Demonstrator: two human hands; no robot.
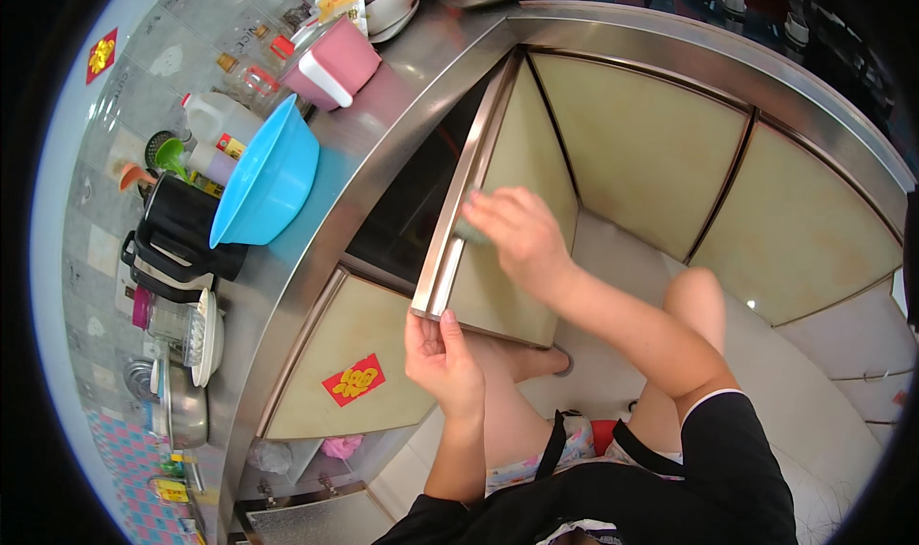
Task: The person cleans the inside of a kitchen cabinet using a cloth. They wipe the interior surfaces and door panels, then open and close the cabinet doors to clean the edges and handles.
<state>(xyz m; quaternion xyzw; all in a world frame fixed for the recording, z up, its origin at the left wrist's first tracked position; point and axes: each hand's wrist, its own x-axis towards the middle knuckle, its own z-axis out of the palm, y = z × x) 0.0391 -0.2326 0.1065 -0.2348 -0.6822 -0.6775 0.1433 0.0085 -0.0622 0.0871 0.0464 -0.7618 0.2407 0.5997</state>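
Note:
An open cabinet door (520,258) with a cream panel and a metal edge trim stands out from under the counter. My left hand (445,355) grips the near end of the metal trim (431,297) between thumb and fingers. My right hand (520,236) presses a greenish-grey cloth or pad (470,230) against the door beside the trim, its fingers partly covering it. Behind the door shows the dark inside of the cabinet (413,208).
On the steel counter (337,157) stand a blue plastic basin (273,179), a pink container (337,64), a black pitcher-like appliance (187,229), bottles and a steel pot (188,408). A low cabinet door (316,520) hangs open at lower left. My knees are beside the open door.

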